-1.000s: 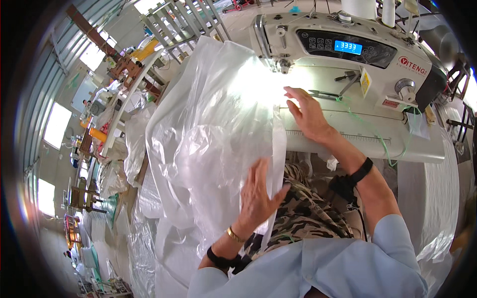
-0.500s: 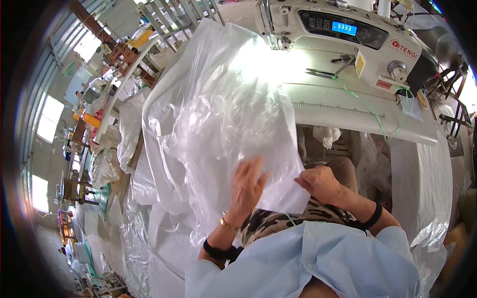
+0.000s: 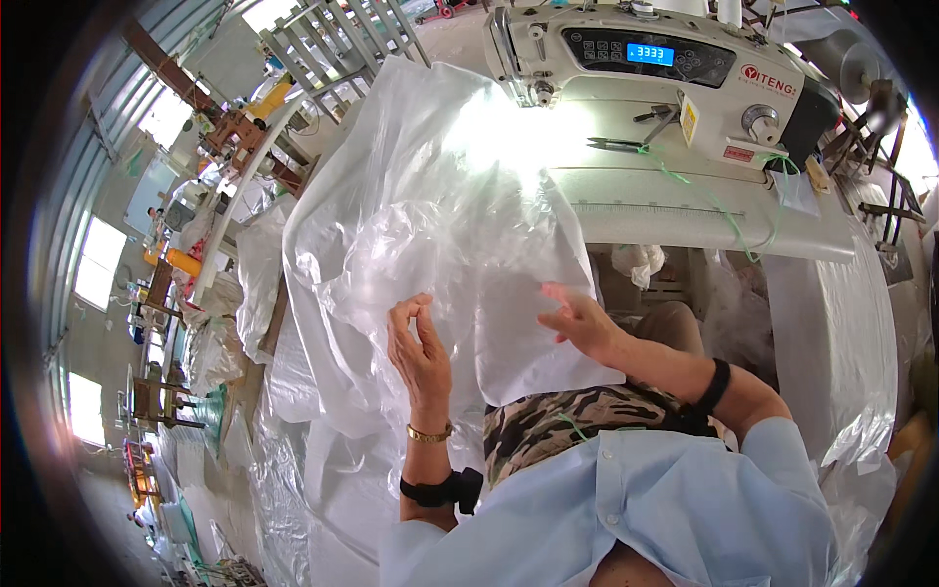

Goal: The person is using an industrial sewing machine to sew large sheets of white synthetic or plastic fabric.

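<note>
A large translucent white plastic sheet (image 3: pixel 509 323) spreads from the sewing machine (image 3: pixel 646 59) down over my lap. Its surface is wrinkled and shiny, with the lower corner lying on a camouflage-patterned cloth (image 3: pixel 548 423) at my waist. My left hand (image 3: pixel 421 347) is over the sheet's left part, fingers bent and thumb apart, with nothing visible in its grasp. Above the right part of the sheet, my right hand (image 3: pixel 584 321) has its fingers stretched out and slightly blurred. Whether either hand touches the film cannot be made out.
On the machine table (image 3: pixel 675 201) lie small thread snips (image 3: pixel 618 145) tied to a green cord (image 3: pixel 724 201). A bright lamp glow covers the needle area. More plastic film (image 3: pixel 827 333) hangs at the right. A metal rack (image 3: pixel 337 54) stands at the far left.
My right hand has let go of the sheet's right edge and moved left and up over it, fingers opened. My left hand has moved left. The view has shifted slightly.
</note>
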Tool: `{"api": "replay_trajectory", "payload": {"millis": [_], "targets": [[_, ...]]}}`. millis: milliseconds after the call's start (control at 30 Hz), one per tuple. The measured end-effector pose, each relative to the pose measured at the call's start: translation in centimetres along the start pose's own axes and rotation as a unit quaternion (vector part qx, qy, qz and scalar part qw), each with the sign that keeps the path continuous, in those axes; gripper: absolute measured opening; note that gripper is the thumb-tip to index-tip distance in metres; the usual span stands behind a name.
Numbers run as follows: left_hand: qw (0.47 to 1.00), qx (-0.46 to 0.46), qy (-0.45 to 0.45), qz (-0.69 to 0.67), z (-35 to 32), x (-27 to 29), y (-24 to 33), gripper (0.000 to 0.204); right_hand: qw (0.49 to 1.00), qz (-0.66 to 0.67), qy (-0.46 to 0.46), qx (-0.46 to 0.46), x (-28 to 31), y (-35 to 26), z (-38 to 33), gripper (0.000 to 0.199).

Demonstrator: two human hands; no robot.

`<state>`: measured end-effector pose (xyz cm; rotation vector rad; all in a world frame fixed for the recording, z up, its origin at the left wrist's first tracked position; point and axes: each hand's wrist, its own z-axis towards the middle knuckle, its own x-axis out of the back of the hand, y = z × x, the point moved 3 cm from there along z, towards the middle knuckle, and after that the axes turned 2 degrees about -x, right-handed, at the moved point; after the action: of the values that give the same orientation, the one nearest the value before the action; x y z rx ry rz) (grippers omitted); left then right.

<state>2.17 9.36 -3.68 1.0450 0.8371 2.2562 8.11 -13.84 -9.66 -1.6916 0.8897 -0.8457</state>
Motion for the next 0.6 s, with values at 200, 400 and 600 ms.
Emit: {"api": "replay_trajectory", "payload": {"millis": [200,400,600], "targets": [[0.926,-0.202,-0.014,0.318,2.7,-1.4,4.9,0.051,0.943,0.326,0.058,-0.031,-4.1,0.6,5.7,0.038],[0.835,-0.404,-0.156,0.34,5.8,-3.4,5.3,0.046,0.958,0.271,-0.055,-0.073,-4.6,1.0,7.8,0.019],[0.796,-0.277,-0.296,0.45,4.3,1.6,-3.5,0.01,0.928,0.319,-0.153,0.115,-3.3,-1.2,1.7,0.012]]}}
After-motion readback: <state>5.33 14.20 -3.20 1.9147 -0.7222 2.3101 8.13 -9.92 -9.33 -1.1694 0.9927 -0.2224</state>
